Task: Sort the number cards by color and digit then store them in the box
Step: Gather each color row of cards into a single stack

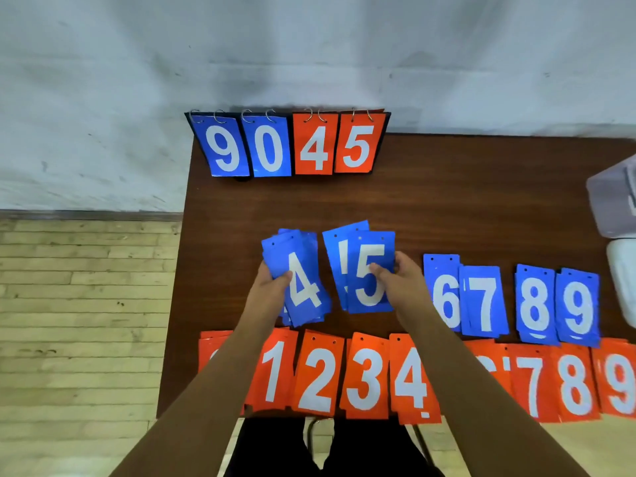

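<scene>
Two blue stacks held: left hand (270, 287) grips 4s (304, 287), right hand (401, 282) pinches 5s (370, 266). Sorting looks near done; storing in box (611, 204), 3 o'clock, not yet begun.

Setting, viewed from above my seat: a dark reddish-brown rectangular table with wood grain (447, 201) stands before me, its far edge at a pale grey painted wall, scuffed and smudged (309, 46). To my left, a floor of pale, worn wooden planks (79, 304) meets that wall along a narrow dark skirting strip (86, 214). The light is even and diffuse.
</scene>
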Demonstrator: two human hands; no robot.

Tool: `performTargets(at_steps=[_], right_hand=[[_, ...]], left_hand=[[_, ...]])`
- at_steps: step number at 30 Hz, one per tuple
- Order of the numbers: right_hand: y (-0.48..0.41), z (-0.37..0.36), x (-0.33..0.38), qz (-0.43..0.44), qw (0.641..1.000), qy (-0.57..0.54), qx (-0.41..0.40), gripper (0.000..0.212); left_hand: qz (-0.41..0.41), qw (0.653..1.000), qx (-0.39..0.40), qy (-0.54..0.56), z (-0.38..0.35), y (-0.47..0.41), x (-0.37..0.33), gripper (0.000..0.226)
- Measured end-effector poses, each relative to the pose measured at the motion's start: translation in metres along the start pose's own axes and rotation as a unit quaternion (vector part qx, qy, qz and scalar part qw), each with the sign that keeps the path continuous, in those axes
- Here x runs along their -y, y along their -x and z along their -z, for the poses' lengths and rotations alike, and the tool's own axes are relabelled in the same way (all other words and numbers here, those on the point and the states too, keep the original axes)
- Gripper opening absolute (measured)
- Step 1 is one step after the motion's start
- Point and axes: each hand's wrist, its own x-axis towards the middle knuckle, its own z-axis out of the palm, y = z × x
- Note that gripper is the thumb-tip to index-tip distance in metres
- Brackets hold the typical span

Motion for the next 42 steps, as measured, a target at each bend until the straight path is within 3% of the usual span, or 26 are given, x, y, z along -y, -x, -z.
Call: performTargets(at_steps=[3,7,9,12,14,17,20,23,26,29,33,39,42], right_hand=[[0.029,-0.017,-0.002,0.032,0.998,0.040,0.019,0.022],[0.060,-0.032,-0.009,0.083,0.988,0.118,-0.049,0.035],[0.073,-0.033,-0.010,0.060,0.993,0.089,-0.050,0.032],[0.090,-0.028,-0.011,0.024,0.999,0.040,-0.025,0.025],[0.099,-0.022,-0.015,-0.002,1.000,-0.006,-0.004,0.024],[0.106,-0.009,-0.019,-0.016,0.998,-0.059,0.027,0.033],[0.102,0.014,-0.019,-0.012,0.994,-0.096,0.046,0.028],[0.078,0.052,-0.025,0.015,0.998,0.054,-0.030,0.037],[0.040,0.097,-0.039,0.043,0.966,0.239,-0.091,0.043],[0.005,0.126,-0.059,0.081,0.924,0.368,-0.067,0.042],[-0.018,0.130,-0.081,0.163,0.822,0.545,0.003,0.053],[-0.027,0.122,-0.094,0.268,0.730,0.621,0.099,0.058],[-0.031,0.120,-0.091,0.281,0.737,0.605,0.109,0.055]], left_hand=[[-0.034,0.998,0.055,-0.015,-0.009,0.012,-0.008,0.037],[-0.064,0.990,0.120,-0.025,-0.017,0.033,-0.011,0.024],[-0.044,0.992,0.117,-0.007,-0.021,0.044,-0.012,0.017],[-0.033,0.989,0.140,-0.037,-0.031,0.059,-0.013,0.027],[-0.039,0.985,0.152,-0.078,-0.040,0.067,-0.015,0.015],[-0.042,0.976,0.165,-0.135,-0.053,0.071,-0.016,0.024],[-0.058,0.973,0.157,-0.161,-0.064,0.069,-0.019,0.028],[-0.050,0.981,0.128,-0.138,-0.084,0.067,-0.021,0.030],[-0.034,0.989,0.101,-0.105,-0.114,0.067,-0.022,0.030],[-0.022,0.994,0.068,-0.085,-0.145,0.064,-0.018,0.028],[0.002,0.998,0.016,-0.061,-0.172,0.063,-0.013,0.028],[0.022,0.998,-0.064,-0.009,-0.176,0.061,0.000,0.030],[0.031,0.995,-0.094,0.014,-0.171,0.063,0.005,0.027]])
